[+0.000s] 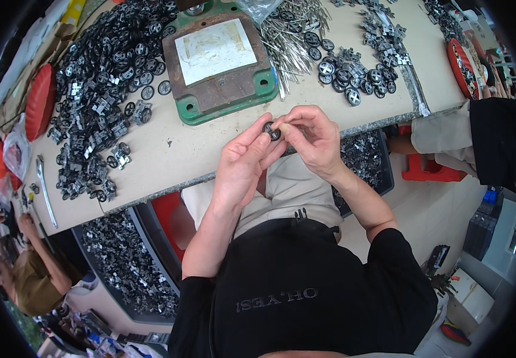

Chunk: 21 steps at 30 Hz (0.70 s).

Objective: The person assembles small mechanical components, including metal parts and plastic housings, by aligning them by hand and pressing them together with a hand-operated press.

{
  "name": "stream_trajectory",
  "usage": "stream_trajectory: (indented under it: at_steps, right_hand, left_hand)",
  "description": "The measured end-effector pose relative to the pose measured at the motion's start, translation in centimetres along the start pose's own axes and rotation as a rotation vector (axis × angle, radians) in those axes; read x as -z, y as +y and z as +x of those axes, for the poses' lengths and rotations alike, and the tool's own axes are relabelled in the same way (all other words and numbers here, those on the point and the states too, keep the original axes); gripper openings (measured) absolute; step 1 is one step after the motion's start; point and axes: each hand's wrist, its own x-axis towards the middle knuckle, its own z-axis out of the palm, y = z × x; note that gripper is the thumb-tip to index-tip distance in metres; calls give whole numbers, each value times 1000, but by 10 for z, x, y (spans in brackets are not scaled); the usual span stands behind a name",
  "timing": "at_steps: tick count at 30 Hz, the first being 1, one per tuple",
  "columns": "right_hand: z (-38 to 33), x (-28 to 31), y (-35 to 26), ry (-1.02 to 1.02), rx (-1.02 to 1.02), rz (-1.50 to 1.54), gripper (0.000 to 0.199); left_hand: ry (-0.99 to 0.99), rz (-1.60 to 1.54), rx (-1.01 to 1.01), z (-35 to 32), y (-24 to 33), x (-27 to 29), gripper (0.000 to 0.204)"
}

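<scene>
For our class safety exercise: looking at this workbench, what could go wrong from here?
The small black wheel is held in the fingertips of the left hand and right hand, close to the table's front edge; if it slips, it could roll off.

Thin metal rods lie loose in a heap beyond the hands, so a careless reach might mean a pricked finger.

Wheels piled loosely at left might scatter if bumped.
</scene>
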Motion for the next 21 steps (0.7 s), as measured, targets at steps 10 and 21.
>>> stream_trajectory:
  at_steps: [10, 21]
  right_hand:
    - [31, 41, -27, -16, -162, -84, 16]
    - [91, 132, 21, -57, 51, -1064, 31]
  left_hand:
    - [-32, -23, 40, 7, 1, 11, 36]
    - [-72, -12, 56, 8, 2, 13, 38]
